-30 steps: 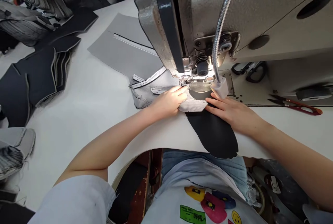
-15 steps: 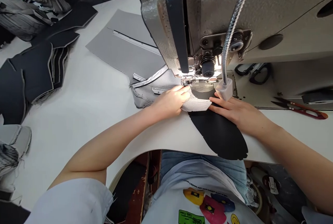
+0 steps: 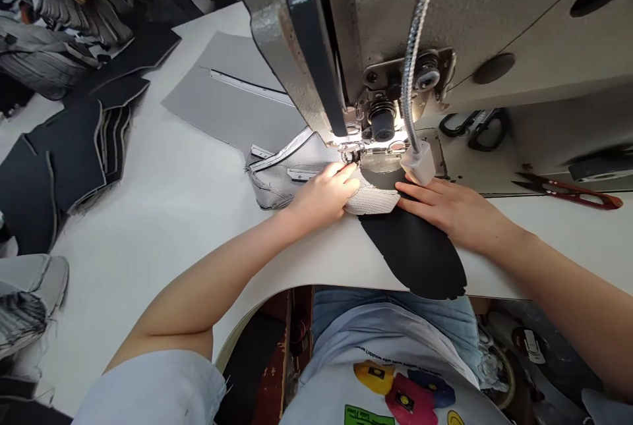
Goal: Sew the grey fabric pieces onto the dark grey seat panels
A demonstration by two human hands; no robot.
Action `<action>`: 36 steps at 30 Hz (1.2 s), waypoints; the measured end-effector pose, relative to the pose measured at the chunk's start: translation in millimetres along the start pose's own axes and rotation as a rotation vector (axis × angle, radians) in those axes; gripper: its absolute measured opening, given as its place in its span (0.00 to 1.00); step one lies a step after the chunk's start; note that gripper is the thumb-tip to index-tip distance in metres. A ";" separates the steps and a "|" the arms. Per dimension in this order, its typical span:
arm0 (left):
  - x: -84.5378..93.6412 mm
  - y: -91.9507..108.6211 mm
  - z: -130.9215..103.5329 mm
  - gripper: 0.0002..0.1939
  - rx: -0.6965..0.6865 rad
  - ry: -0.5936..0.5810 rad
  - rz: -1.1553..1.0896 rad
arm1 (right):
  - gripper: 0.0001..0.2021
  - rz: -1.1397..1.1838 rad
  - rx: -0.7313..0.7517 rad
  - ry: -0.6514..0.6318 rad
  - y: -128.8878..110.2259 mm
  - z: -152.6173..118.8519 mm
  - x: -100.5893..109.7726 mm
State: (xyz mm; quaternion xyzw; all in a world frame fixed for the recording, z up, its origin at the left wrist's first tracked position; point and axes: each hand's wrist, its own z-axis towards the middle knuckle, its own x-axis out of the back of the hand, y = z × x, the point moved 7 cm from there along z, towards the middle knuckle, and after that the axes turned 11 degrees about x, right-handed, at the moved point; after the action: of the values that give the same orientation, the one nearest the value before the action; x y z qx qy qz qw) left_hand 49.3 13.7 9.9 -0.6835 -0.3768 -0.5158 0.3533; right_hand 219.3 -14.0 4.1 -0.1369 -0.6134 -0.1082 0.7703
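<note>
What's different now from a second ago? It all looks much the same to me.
The black fabric piece's lower end has swung slightly to the right, and the right hand has shifted that way with it. Nothing was visibly picked up or let go. The left hand stays on the light-grey mesh piece; the red-handled thread snips lie untouched.
</note>
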 end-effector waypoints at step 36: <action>11.7 16.9 9.2 0.21 0.162 -0.027 0.011 | 0.18 0.128 0.272 0.090 -13.4 7.4 5.9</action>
State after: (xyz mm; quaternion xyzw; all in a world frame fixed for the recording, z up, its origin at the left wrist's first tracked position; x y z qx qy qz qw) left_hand 70.3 15.5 17.7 -0.6615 -0.4183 -0.4724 0.4053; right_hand 209.4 -24.0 12.4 -0.0653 -0.5774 0.0191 0.8136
